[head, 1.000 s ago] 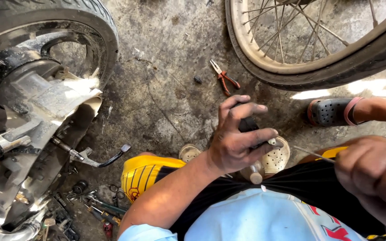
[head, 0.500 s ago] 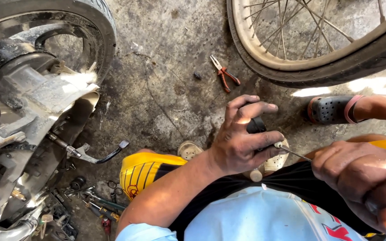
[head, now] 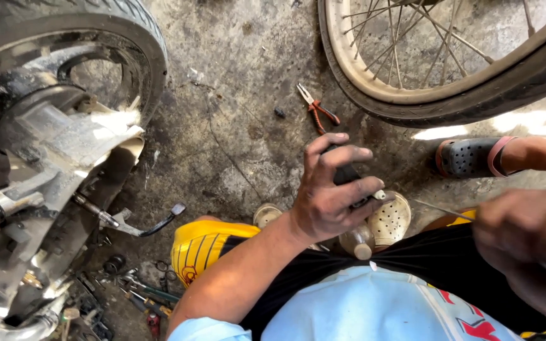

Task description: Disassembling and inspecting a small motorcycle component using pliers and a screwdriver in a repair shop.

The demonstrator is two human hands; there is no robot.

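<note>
the spoked wheel (head: 450,57) and motorcycle rear (head: 52,145) flank the oily concrete floor (head: 235,126), pliers (head: 316,108) within reach. the left hand (head: 333,189) is wrapped tight around a small dark part (head: 347,173), steadying it – the blurred right hand (head: 526,243) pinches a thin wire (head: 440,208) toward it.

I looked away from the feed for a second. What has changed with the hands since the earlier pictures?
The right hand has drawn in from the right edge toward the left hand, bringing a thin metal rod close to the dark part that hand grips. The left hand has kept its hold on that part. The red-handled pliers and spoked wheel lie as before.
</note>
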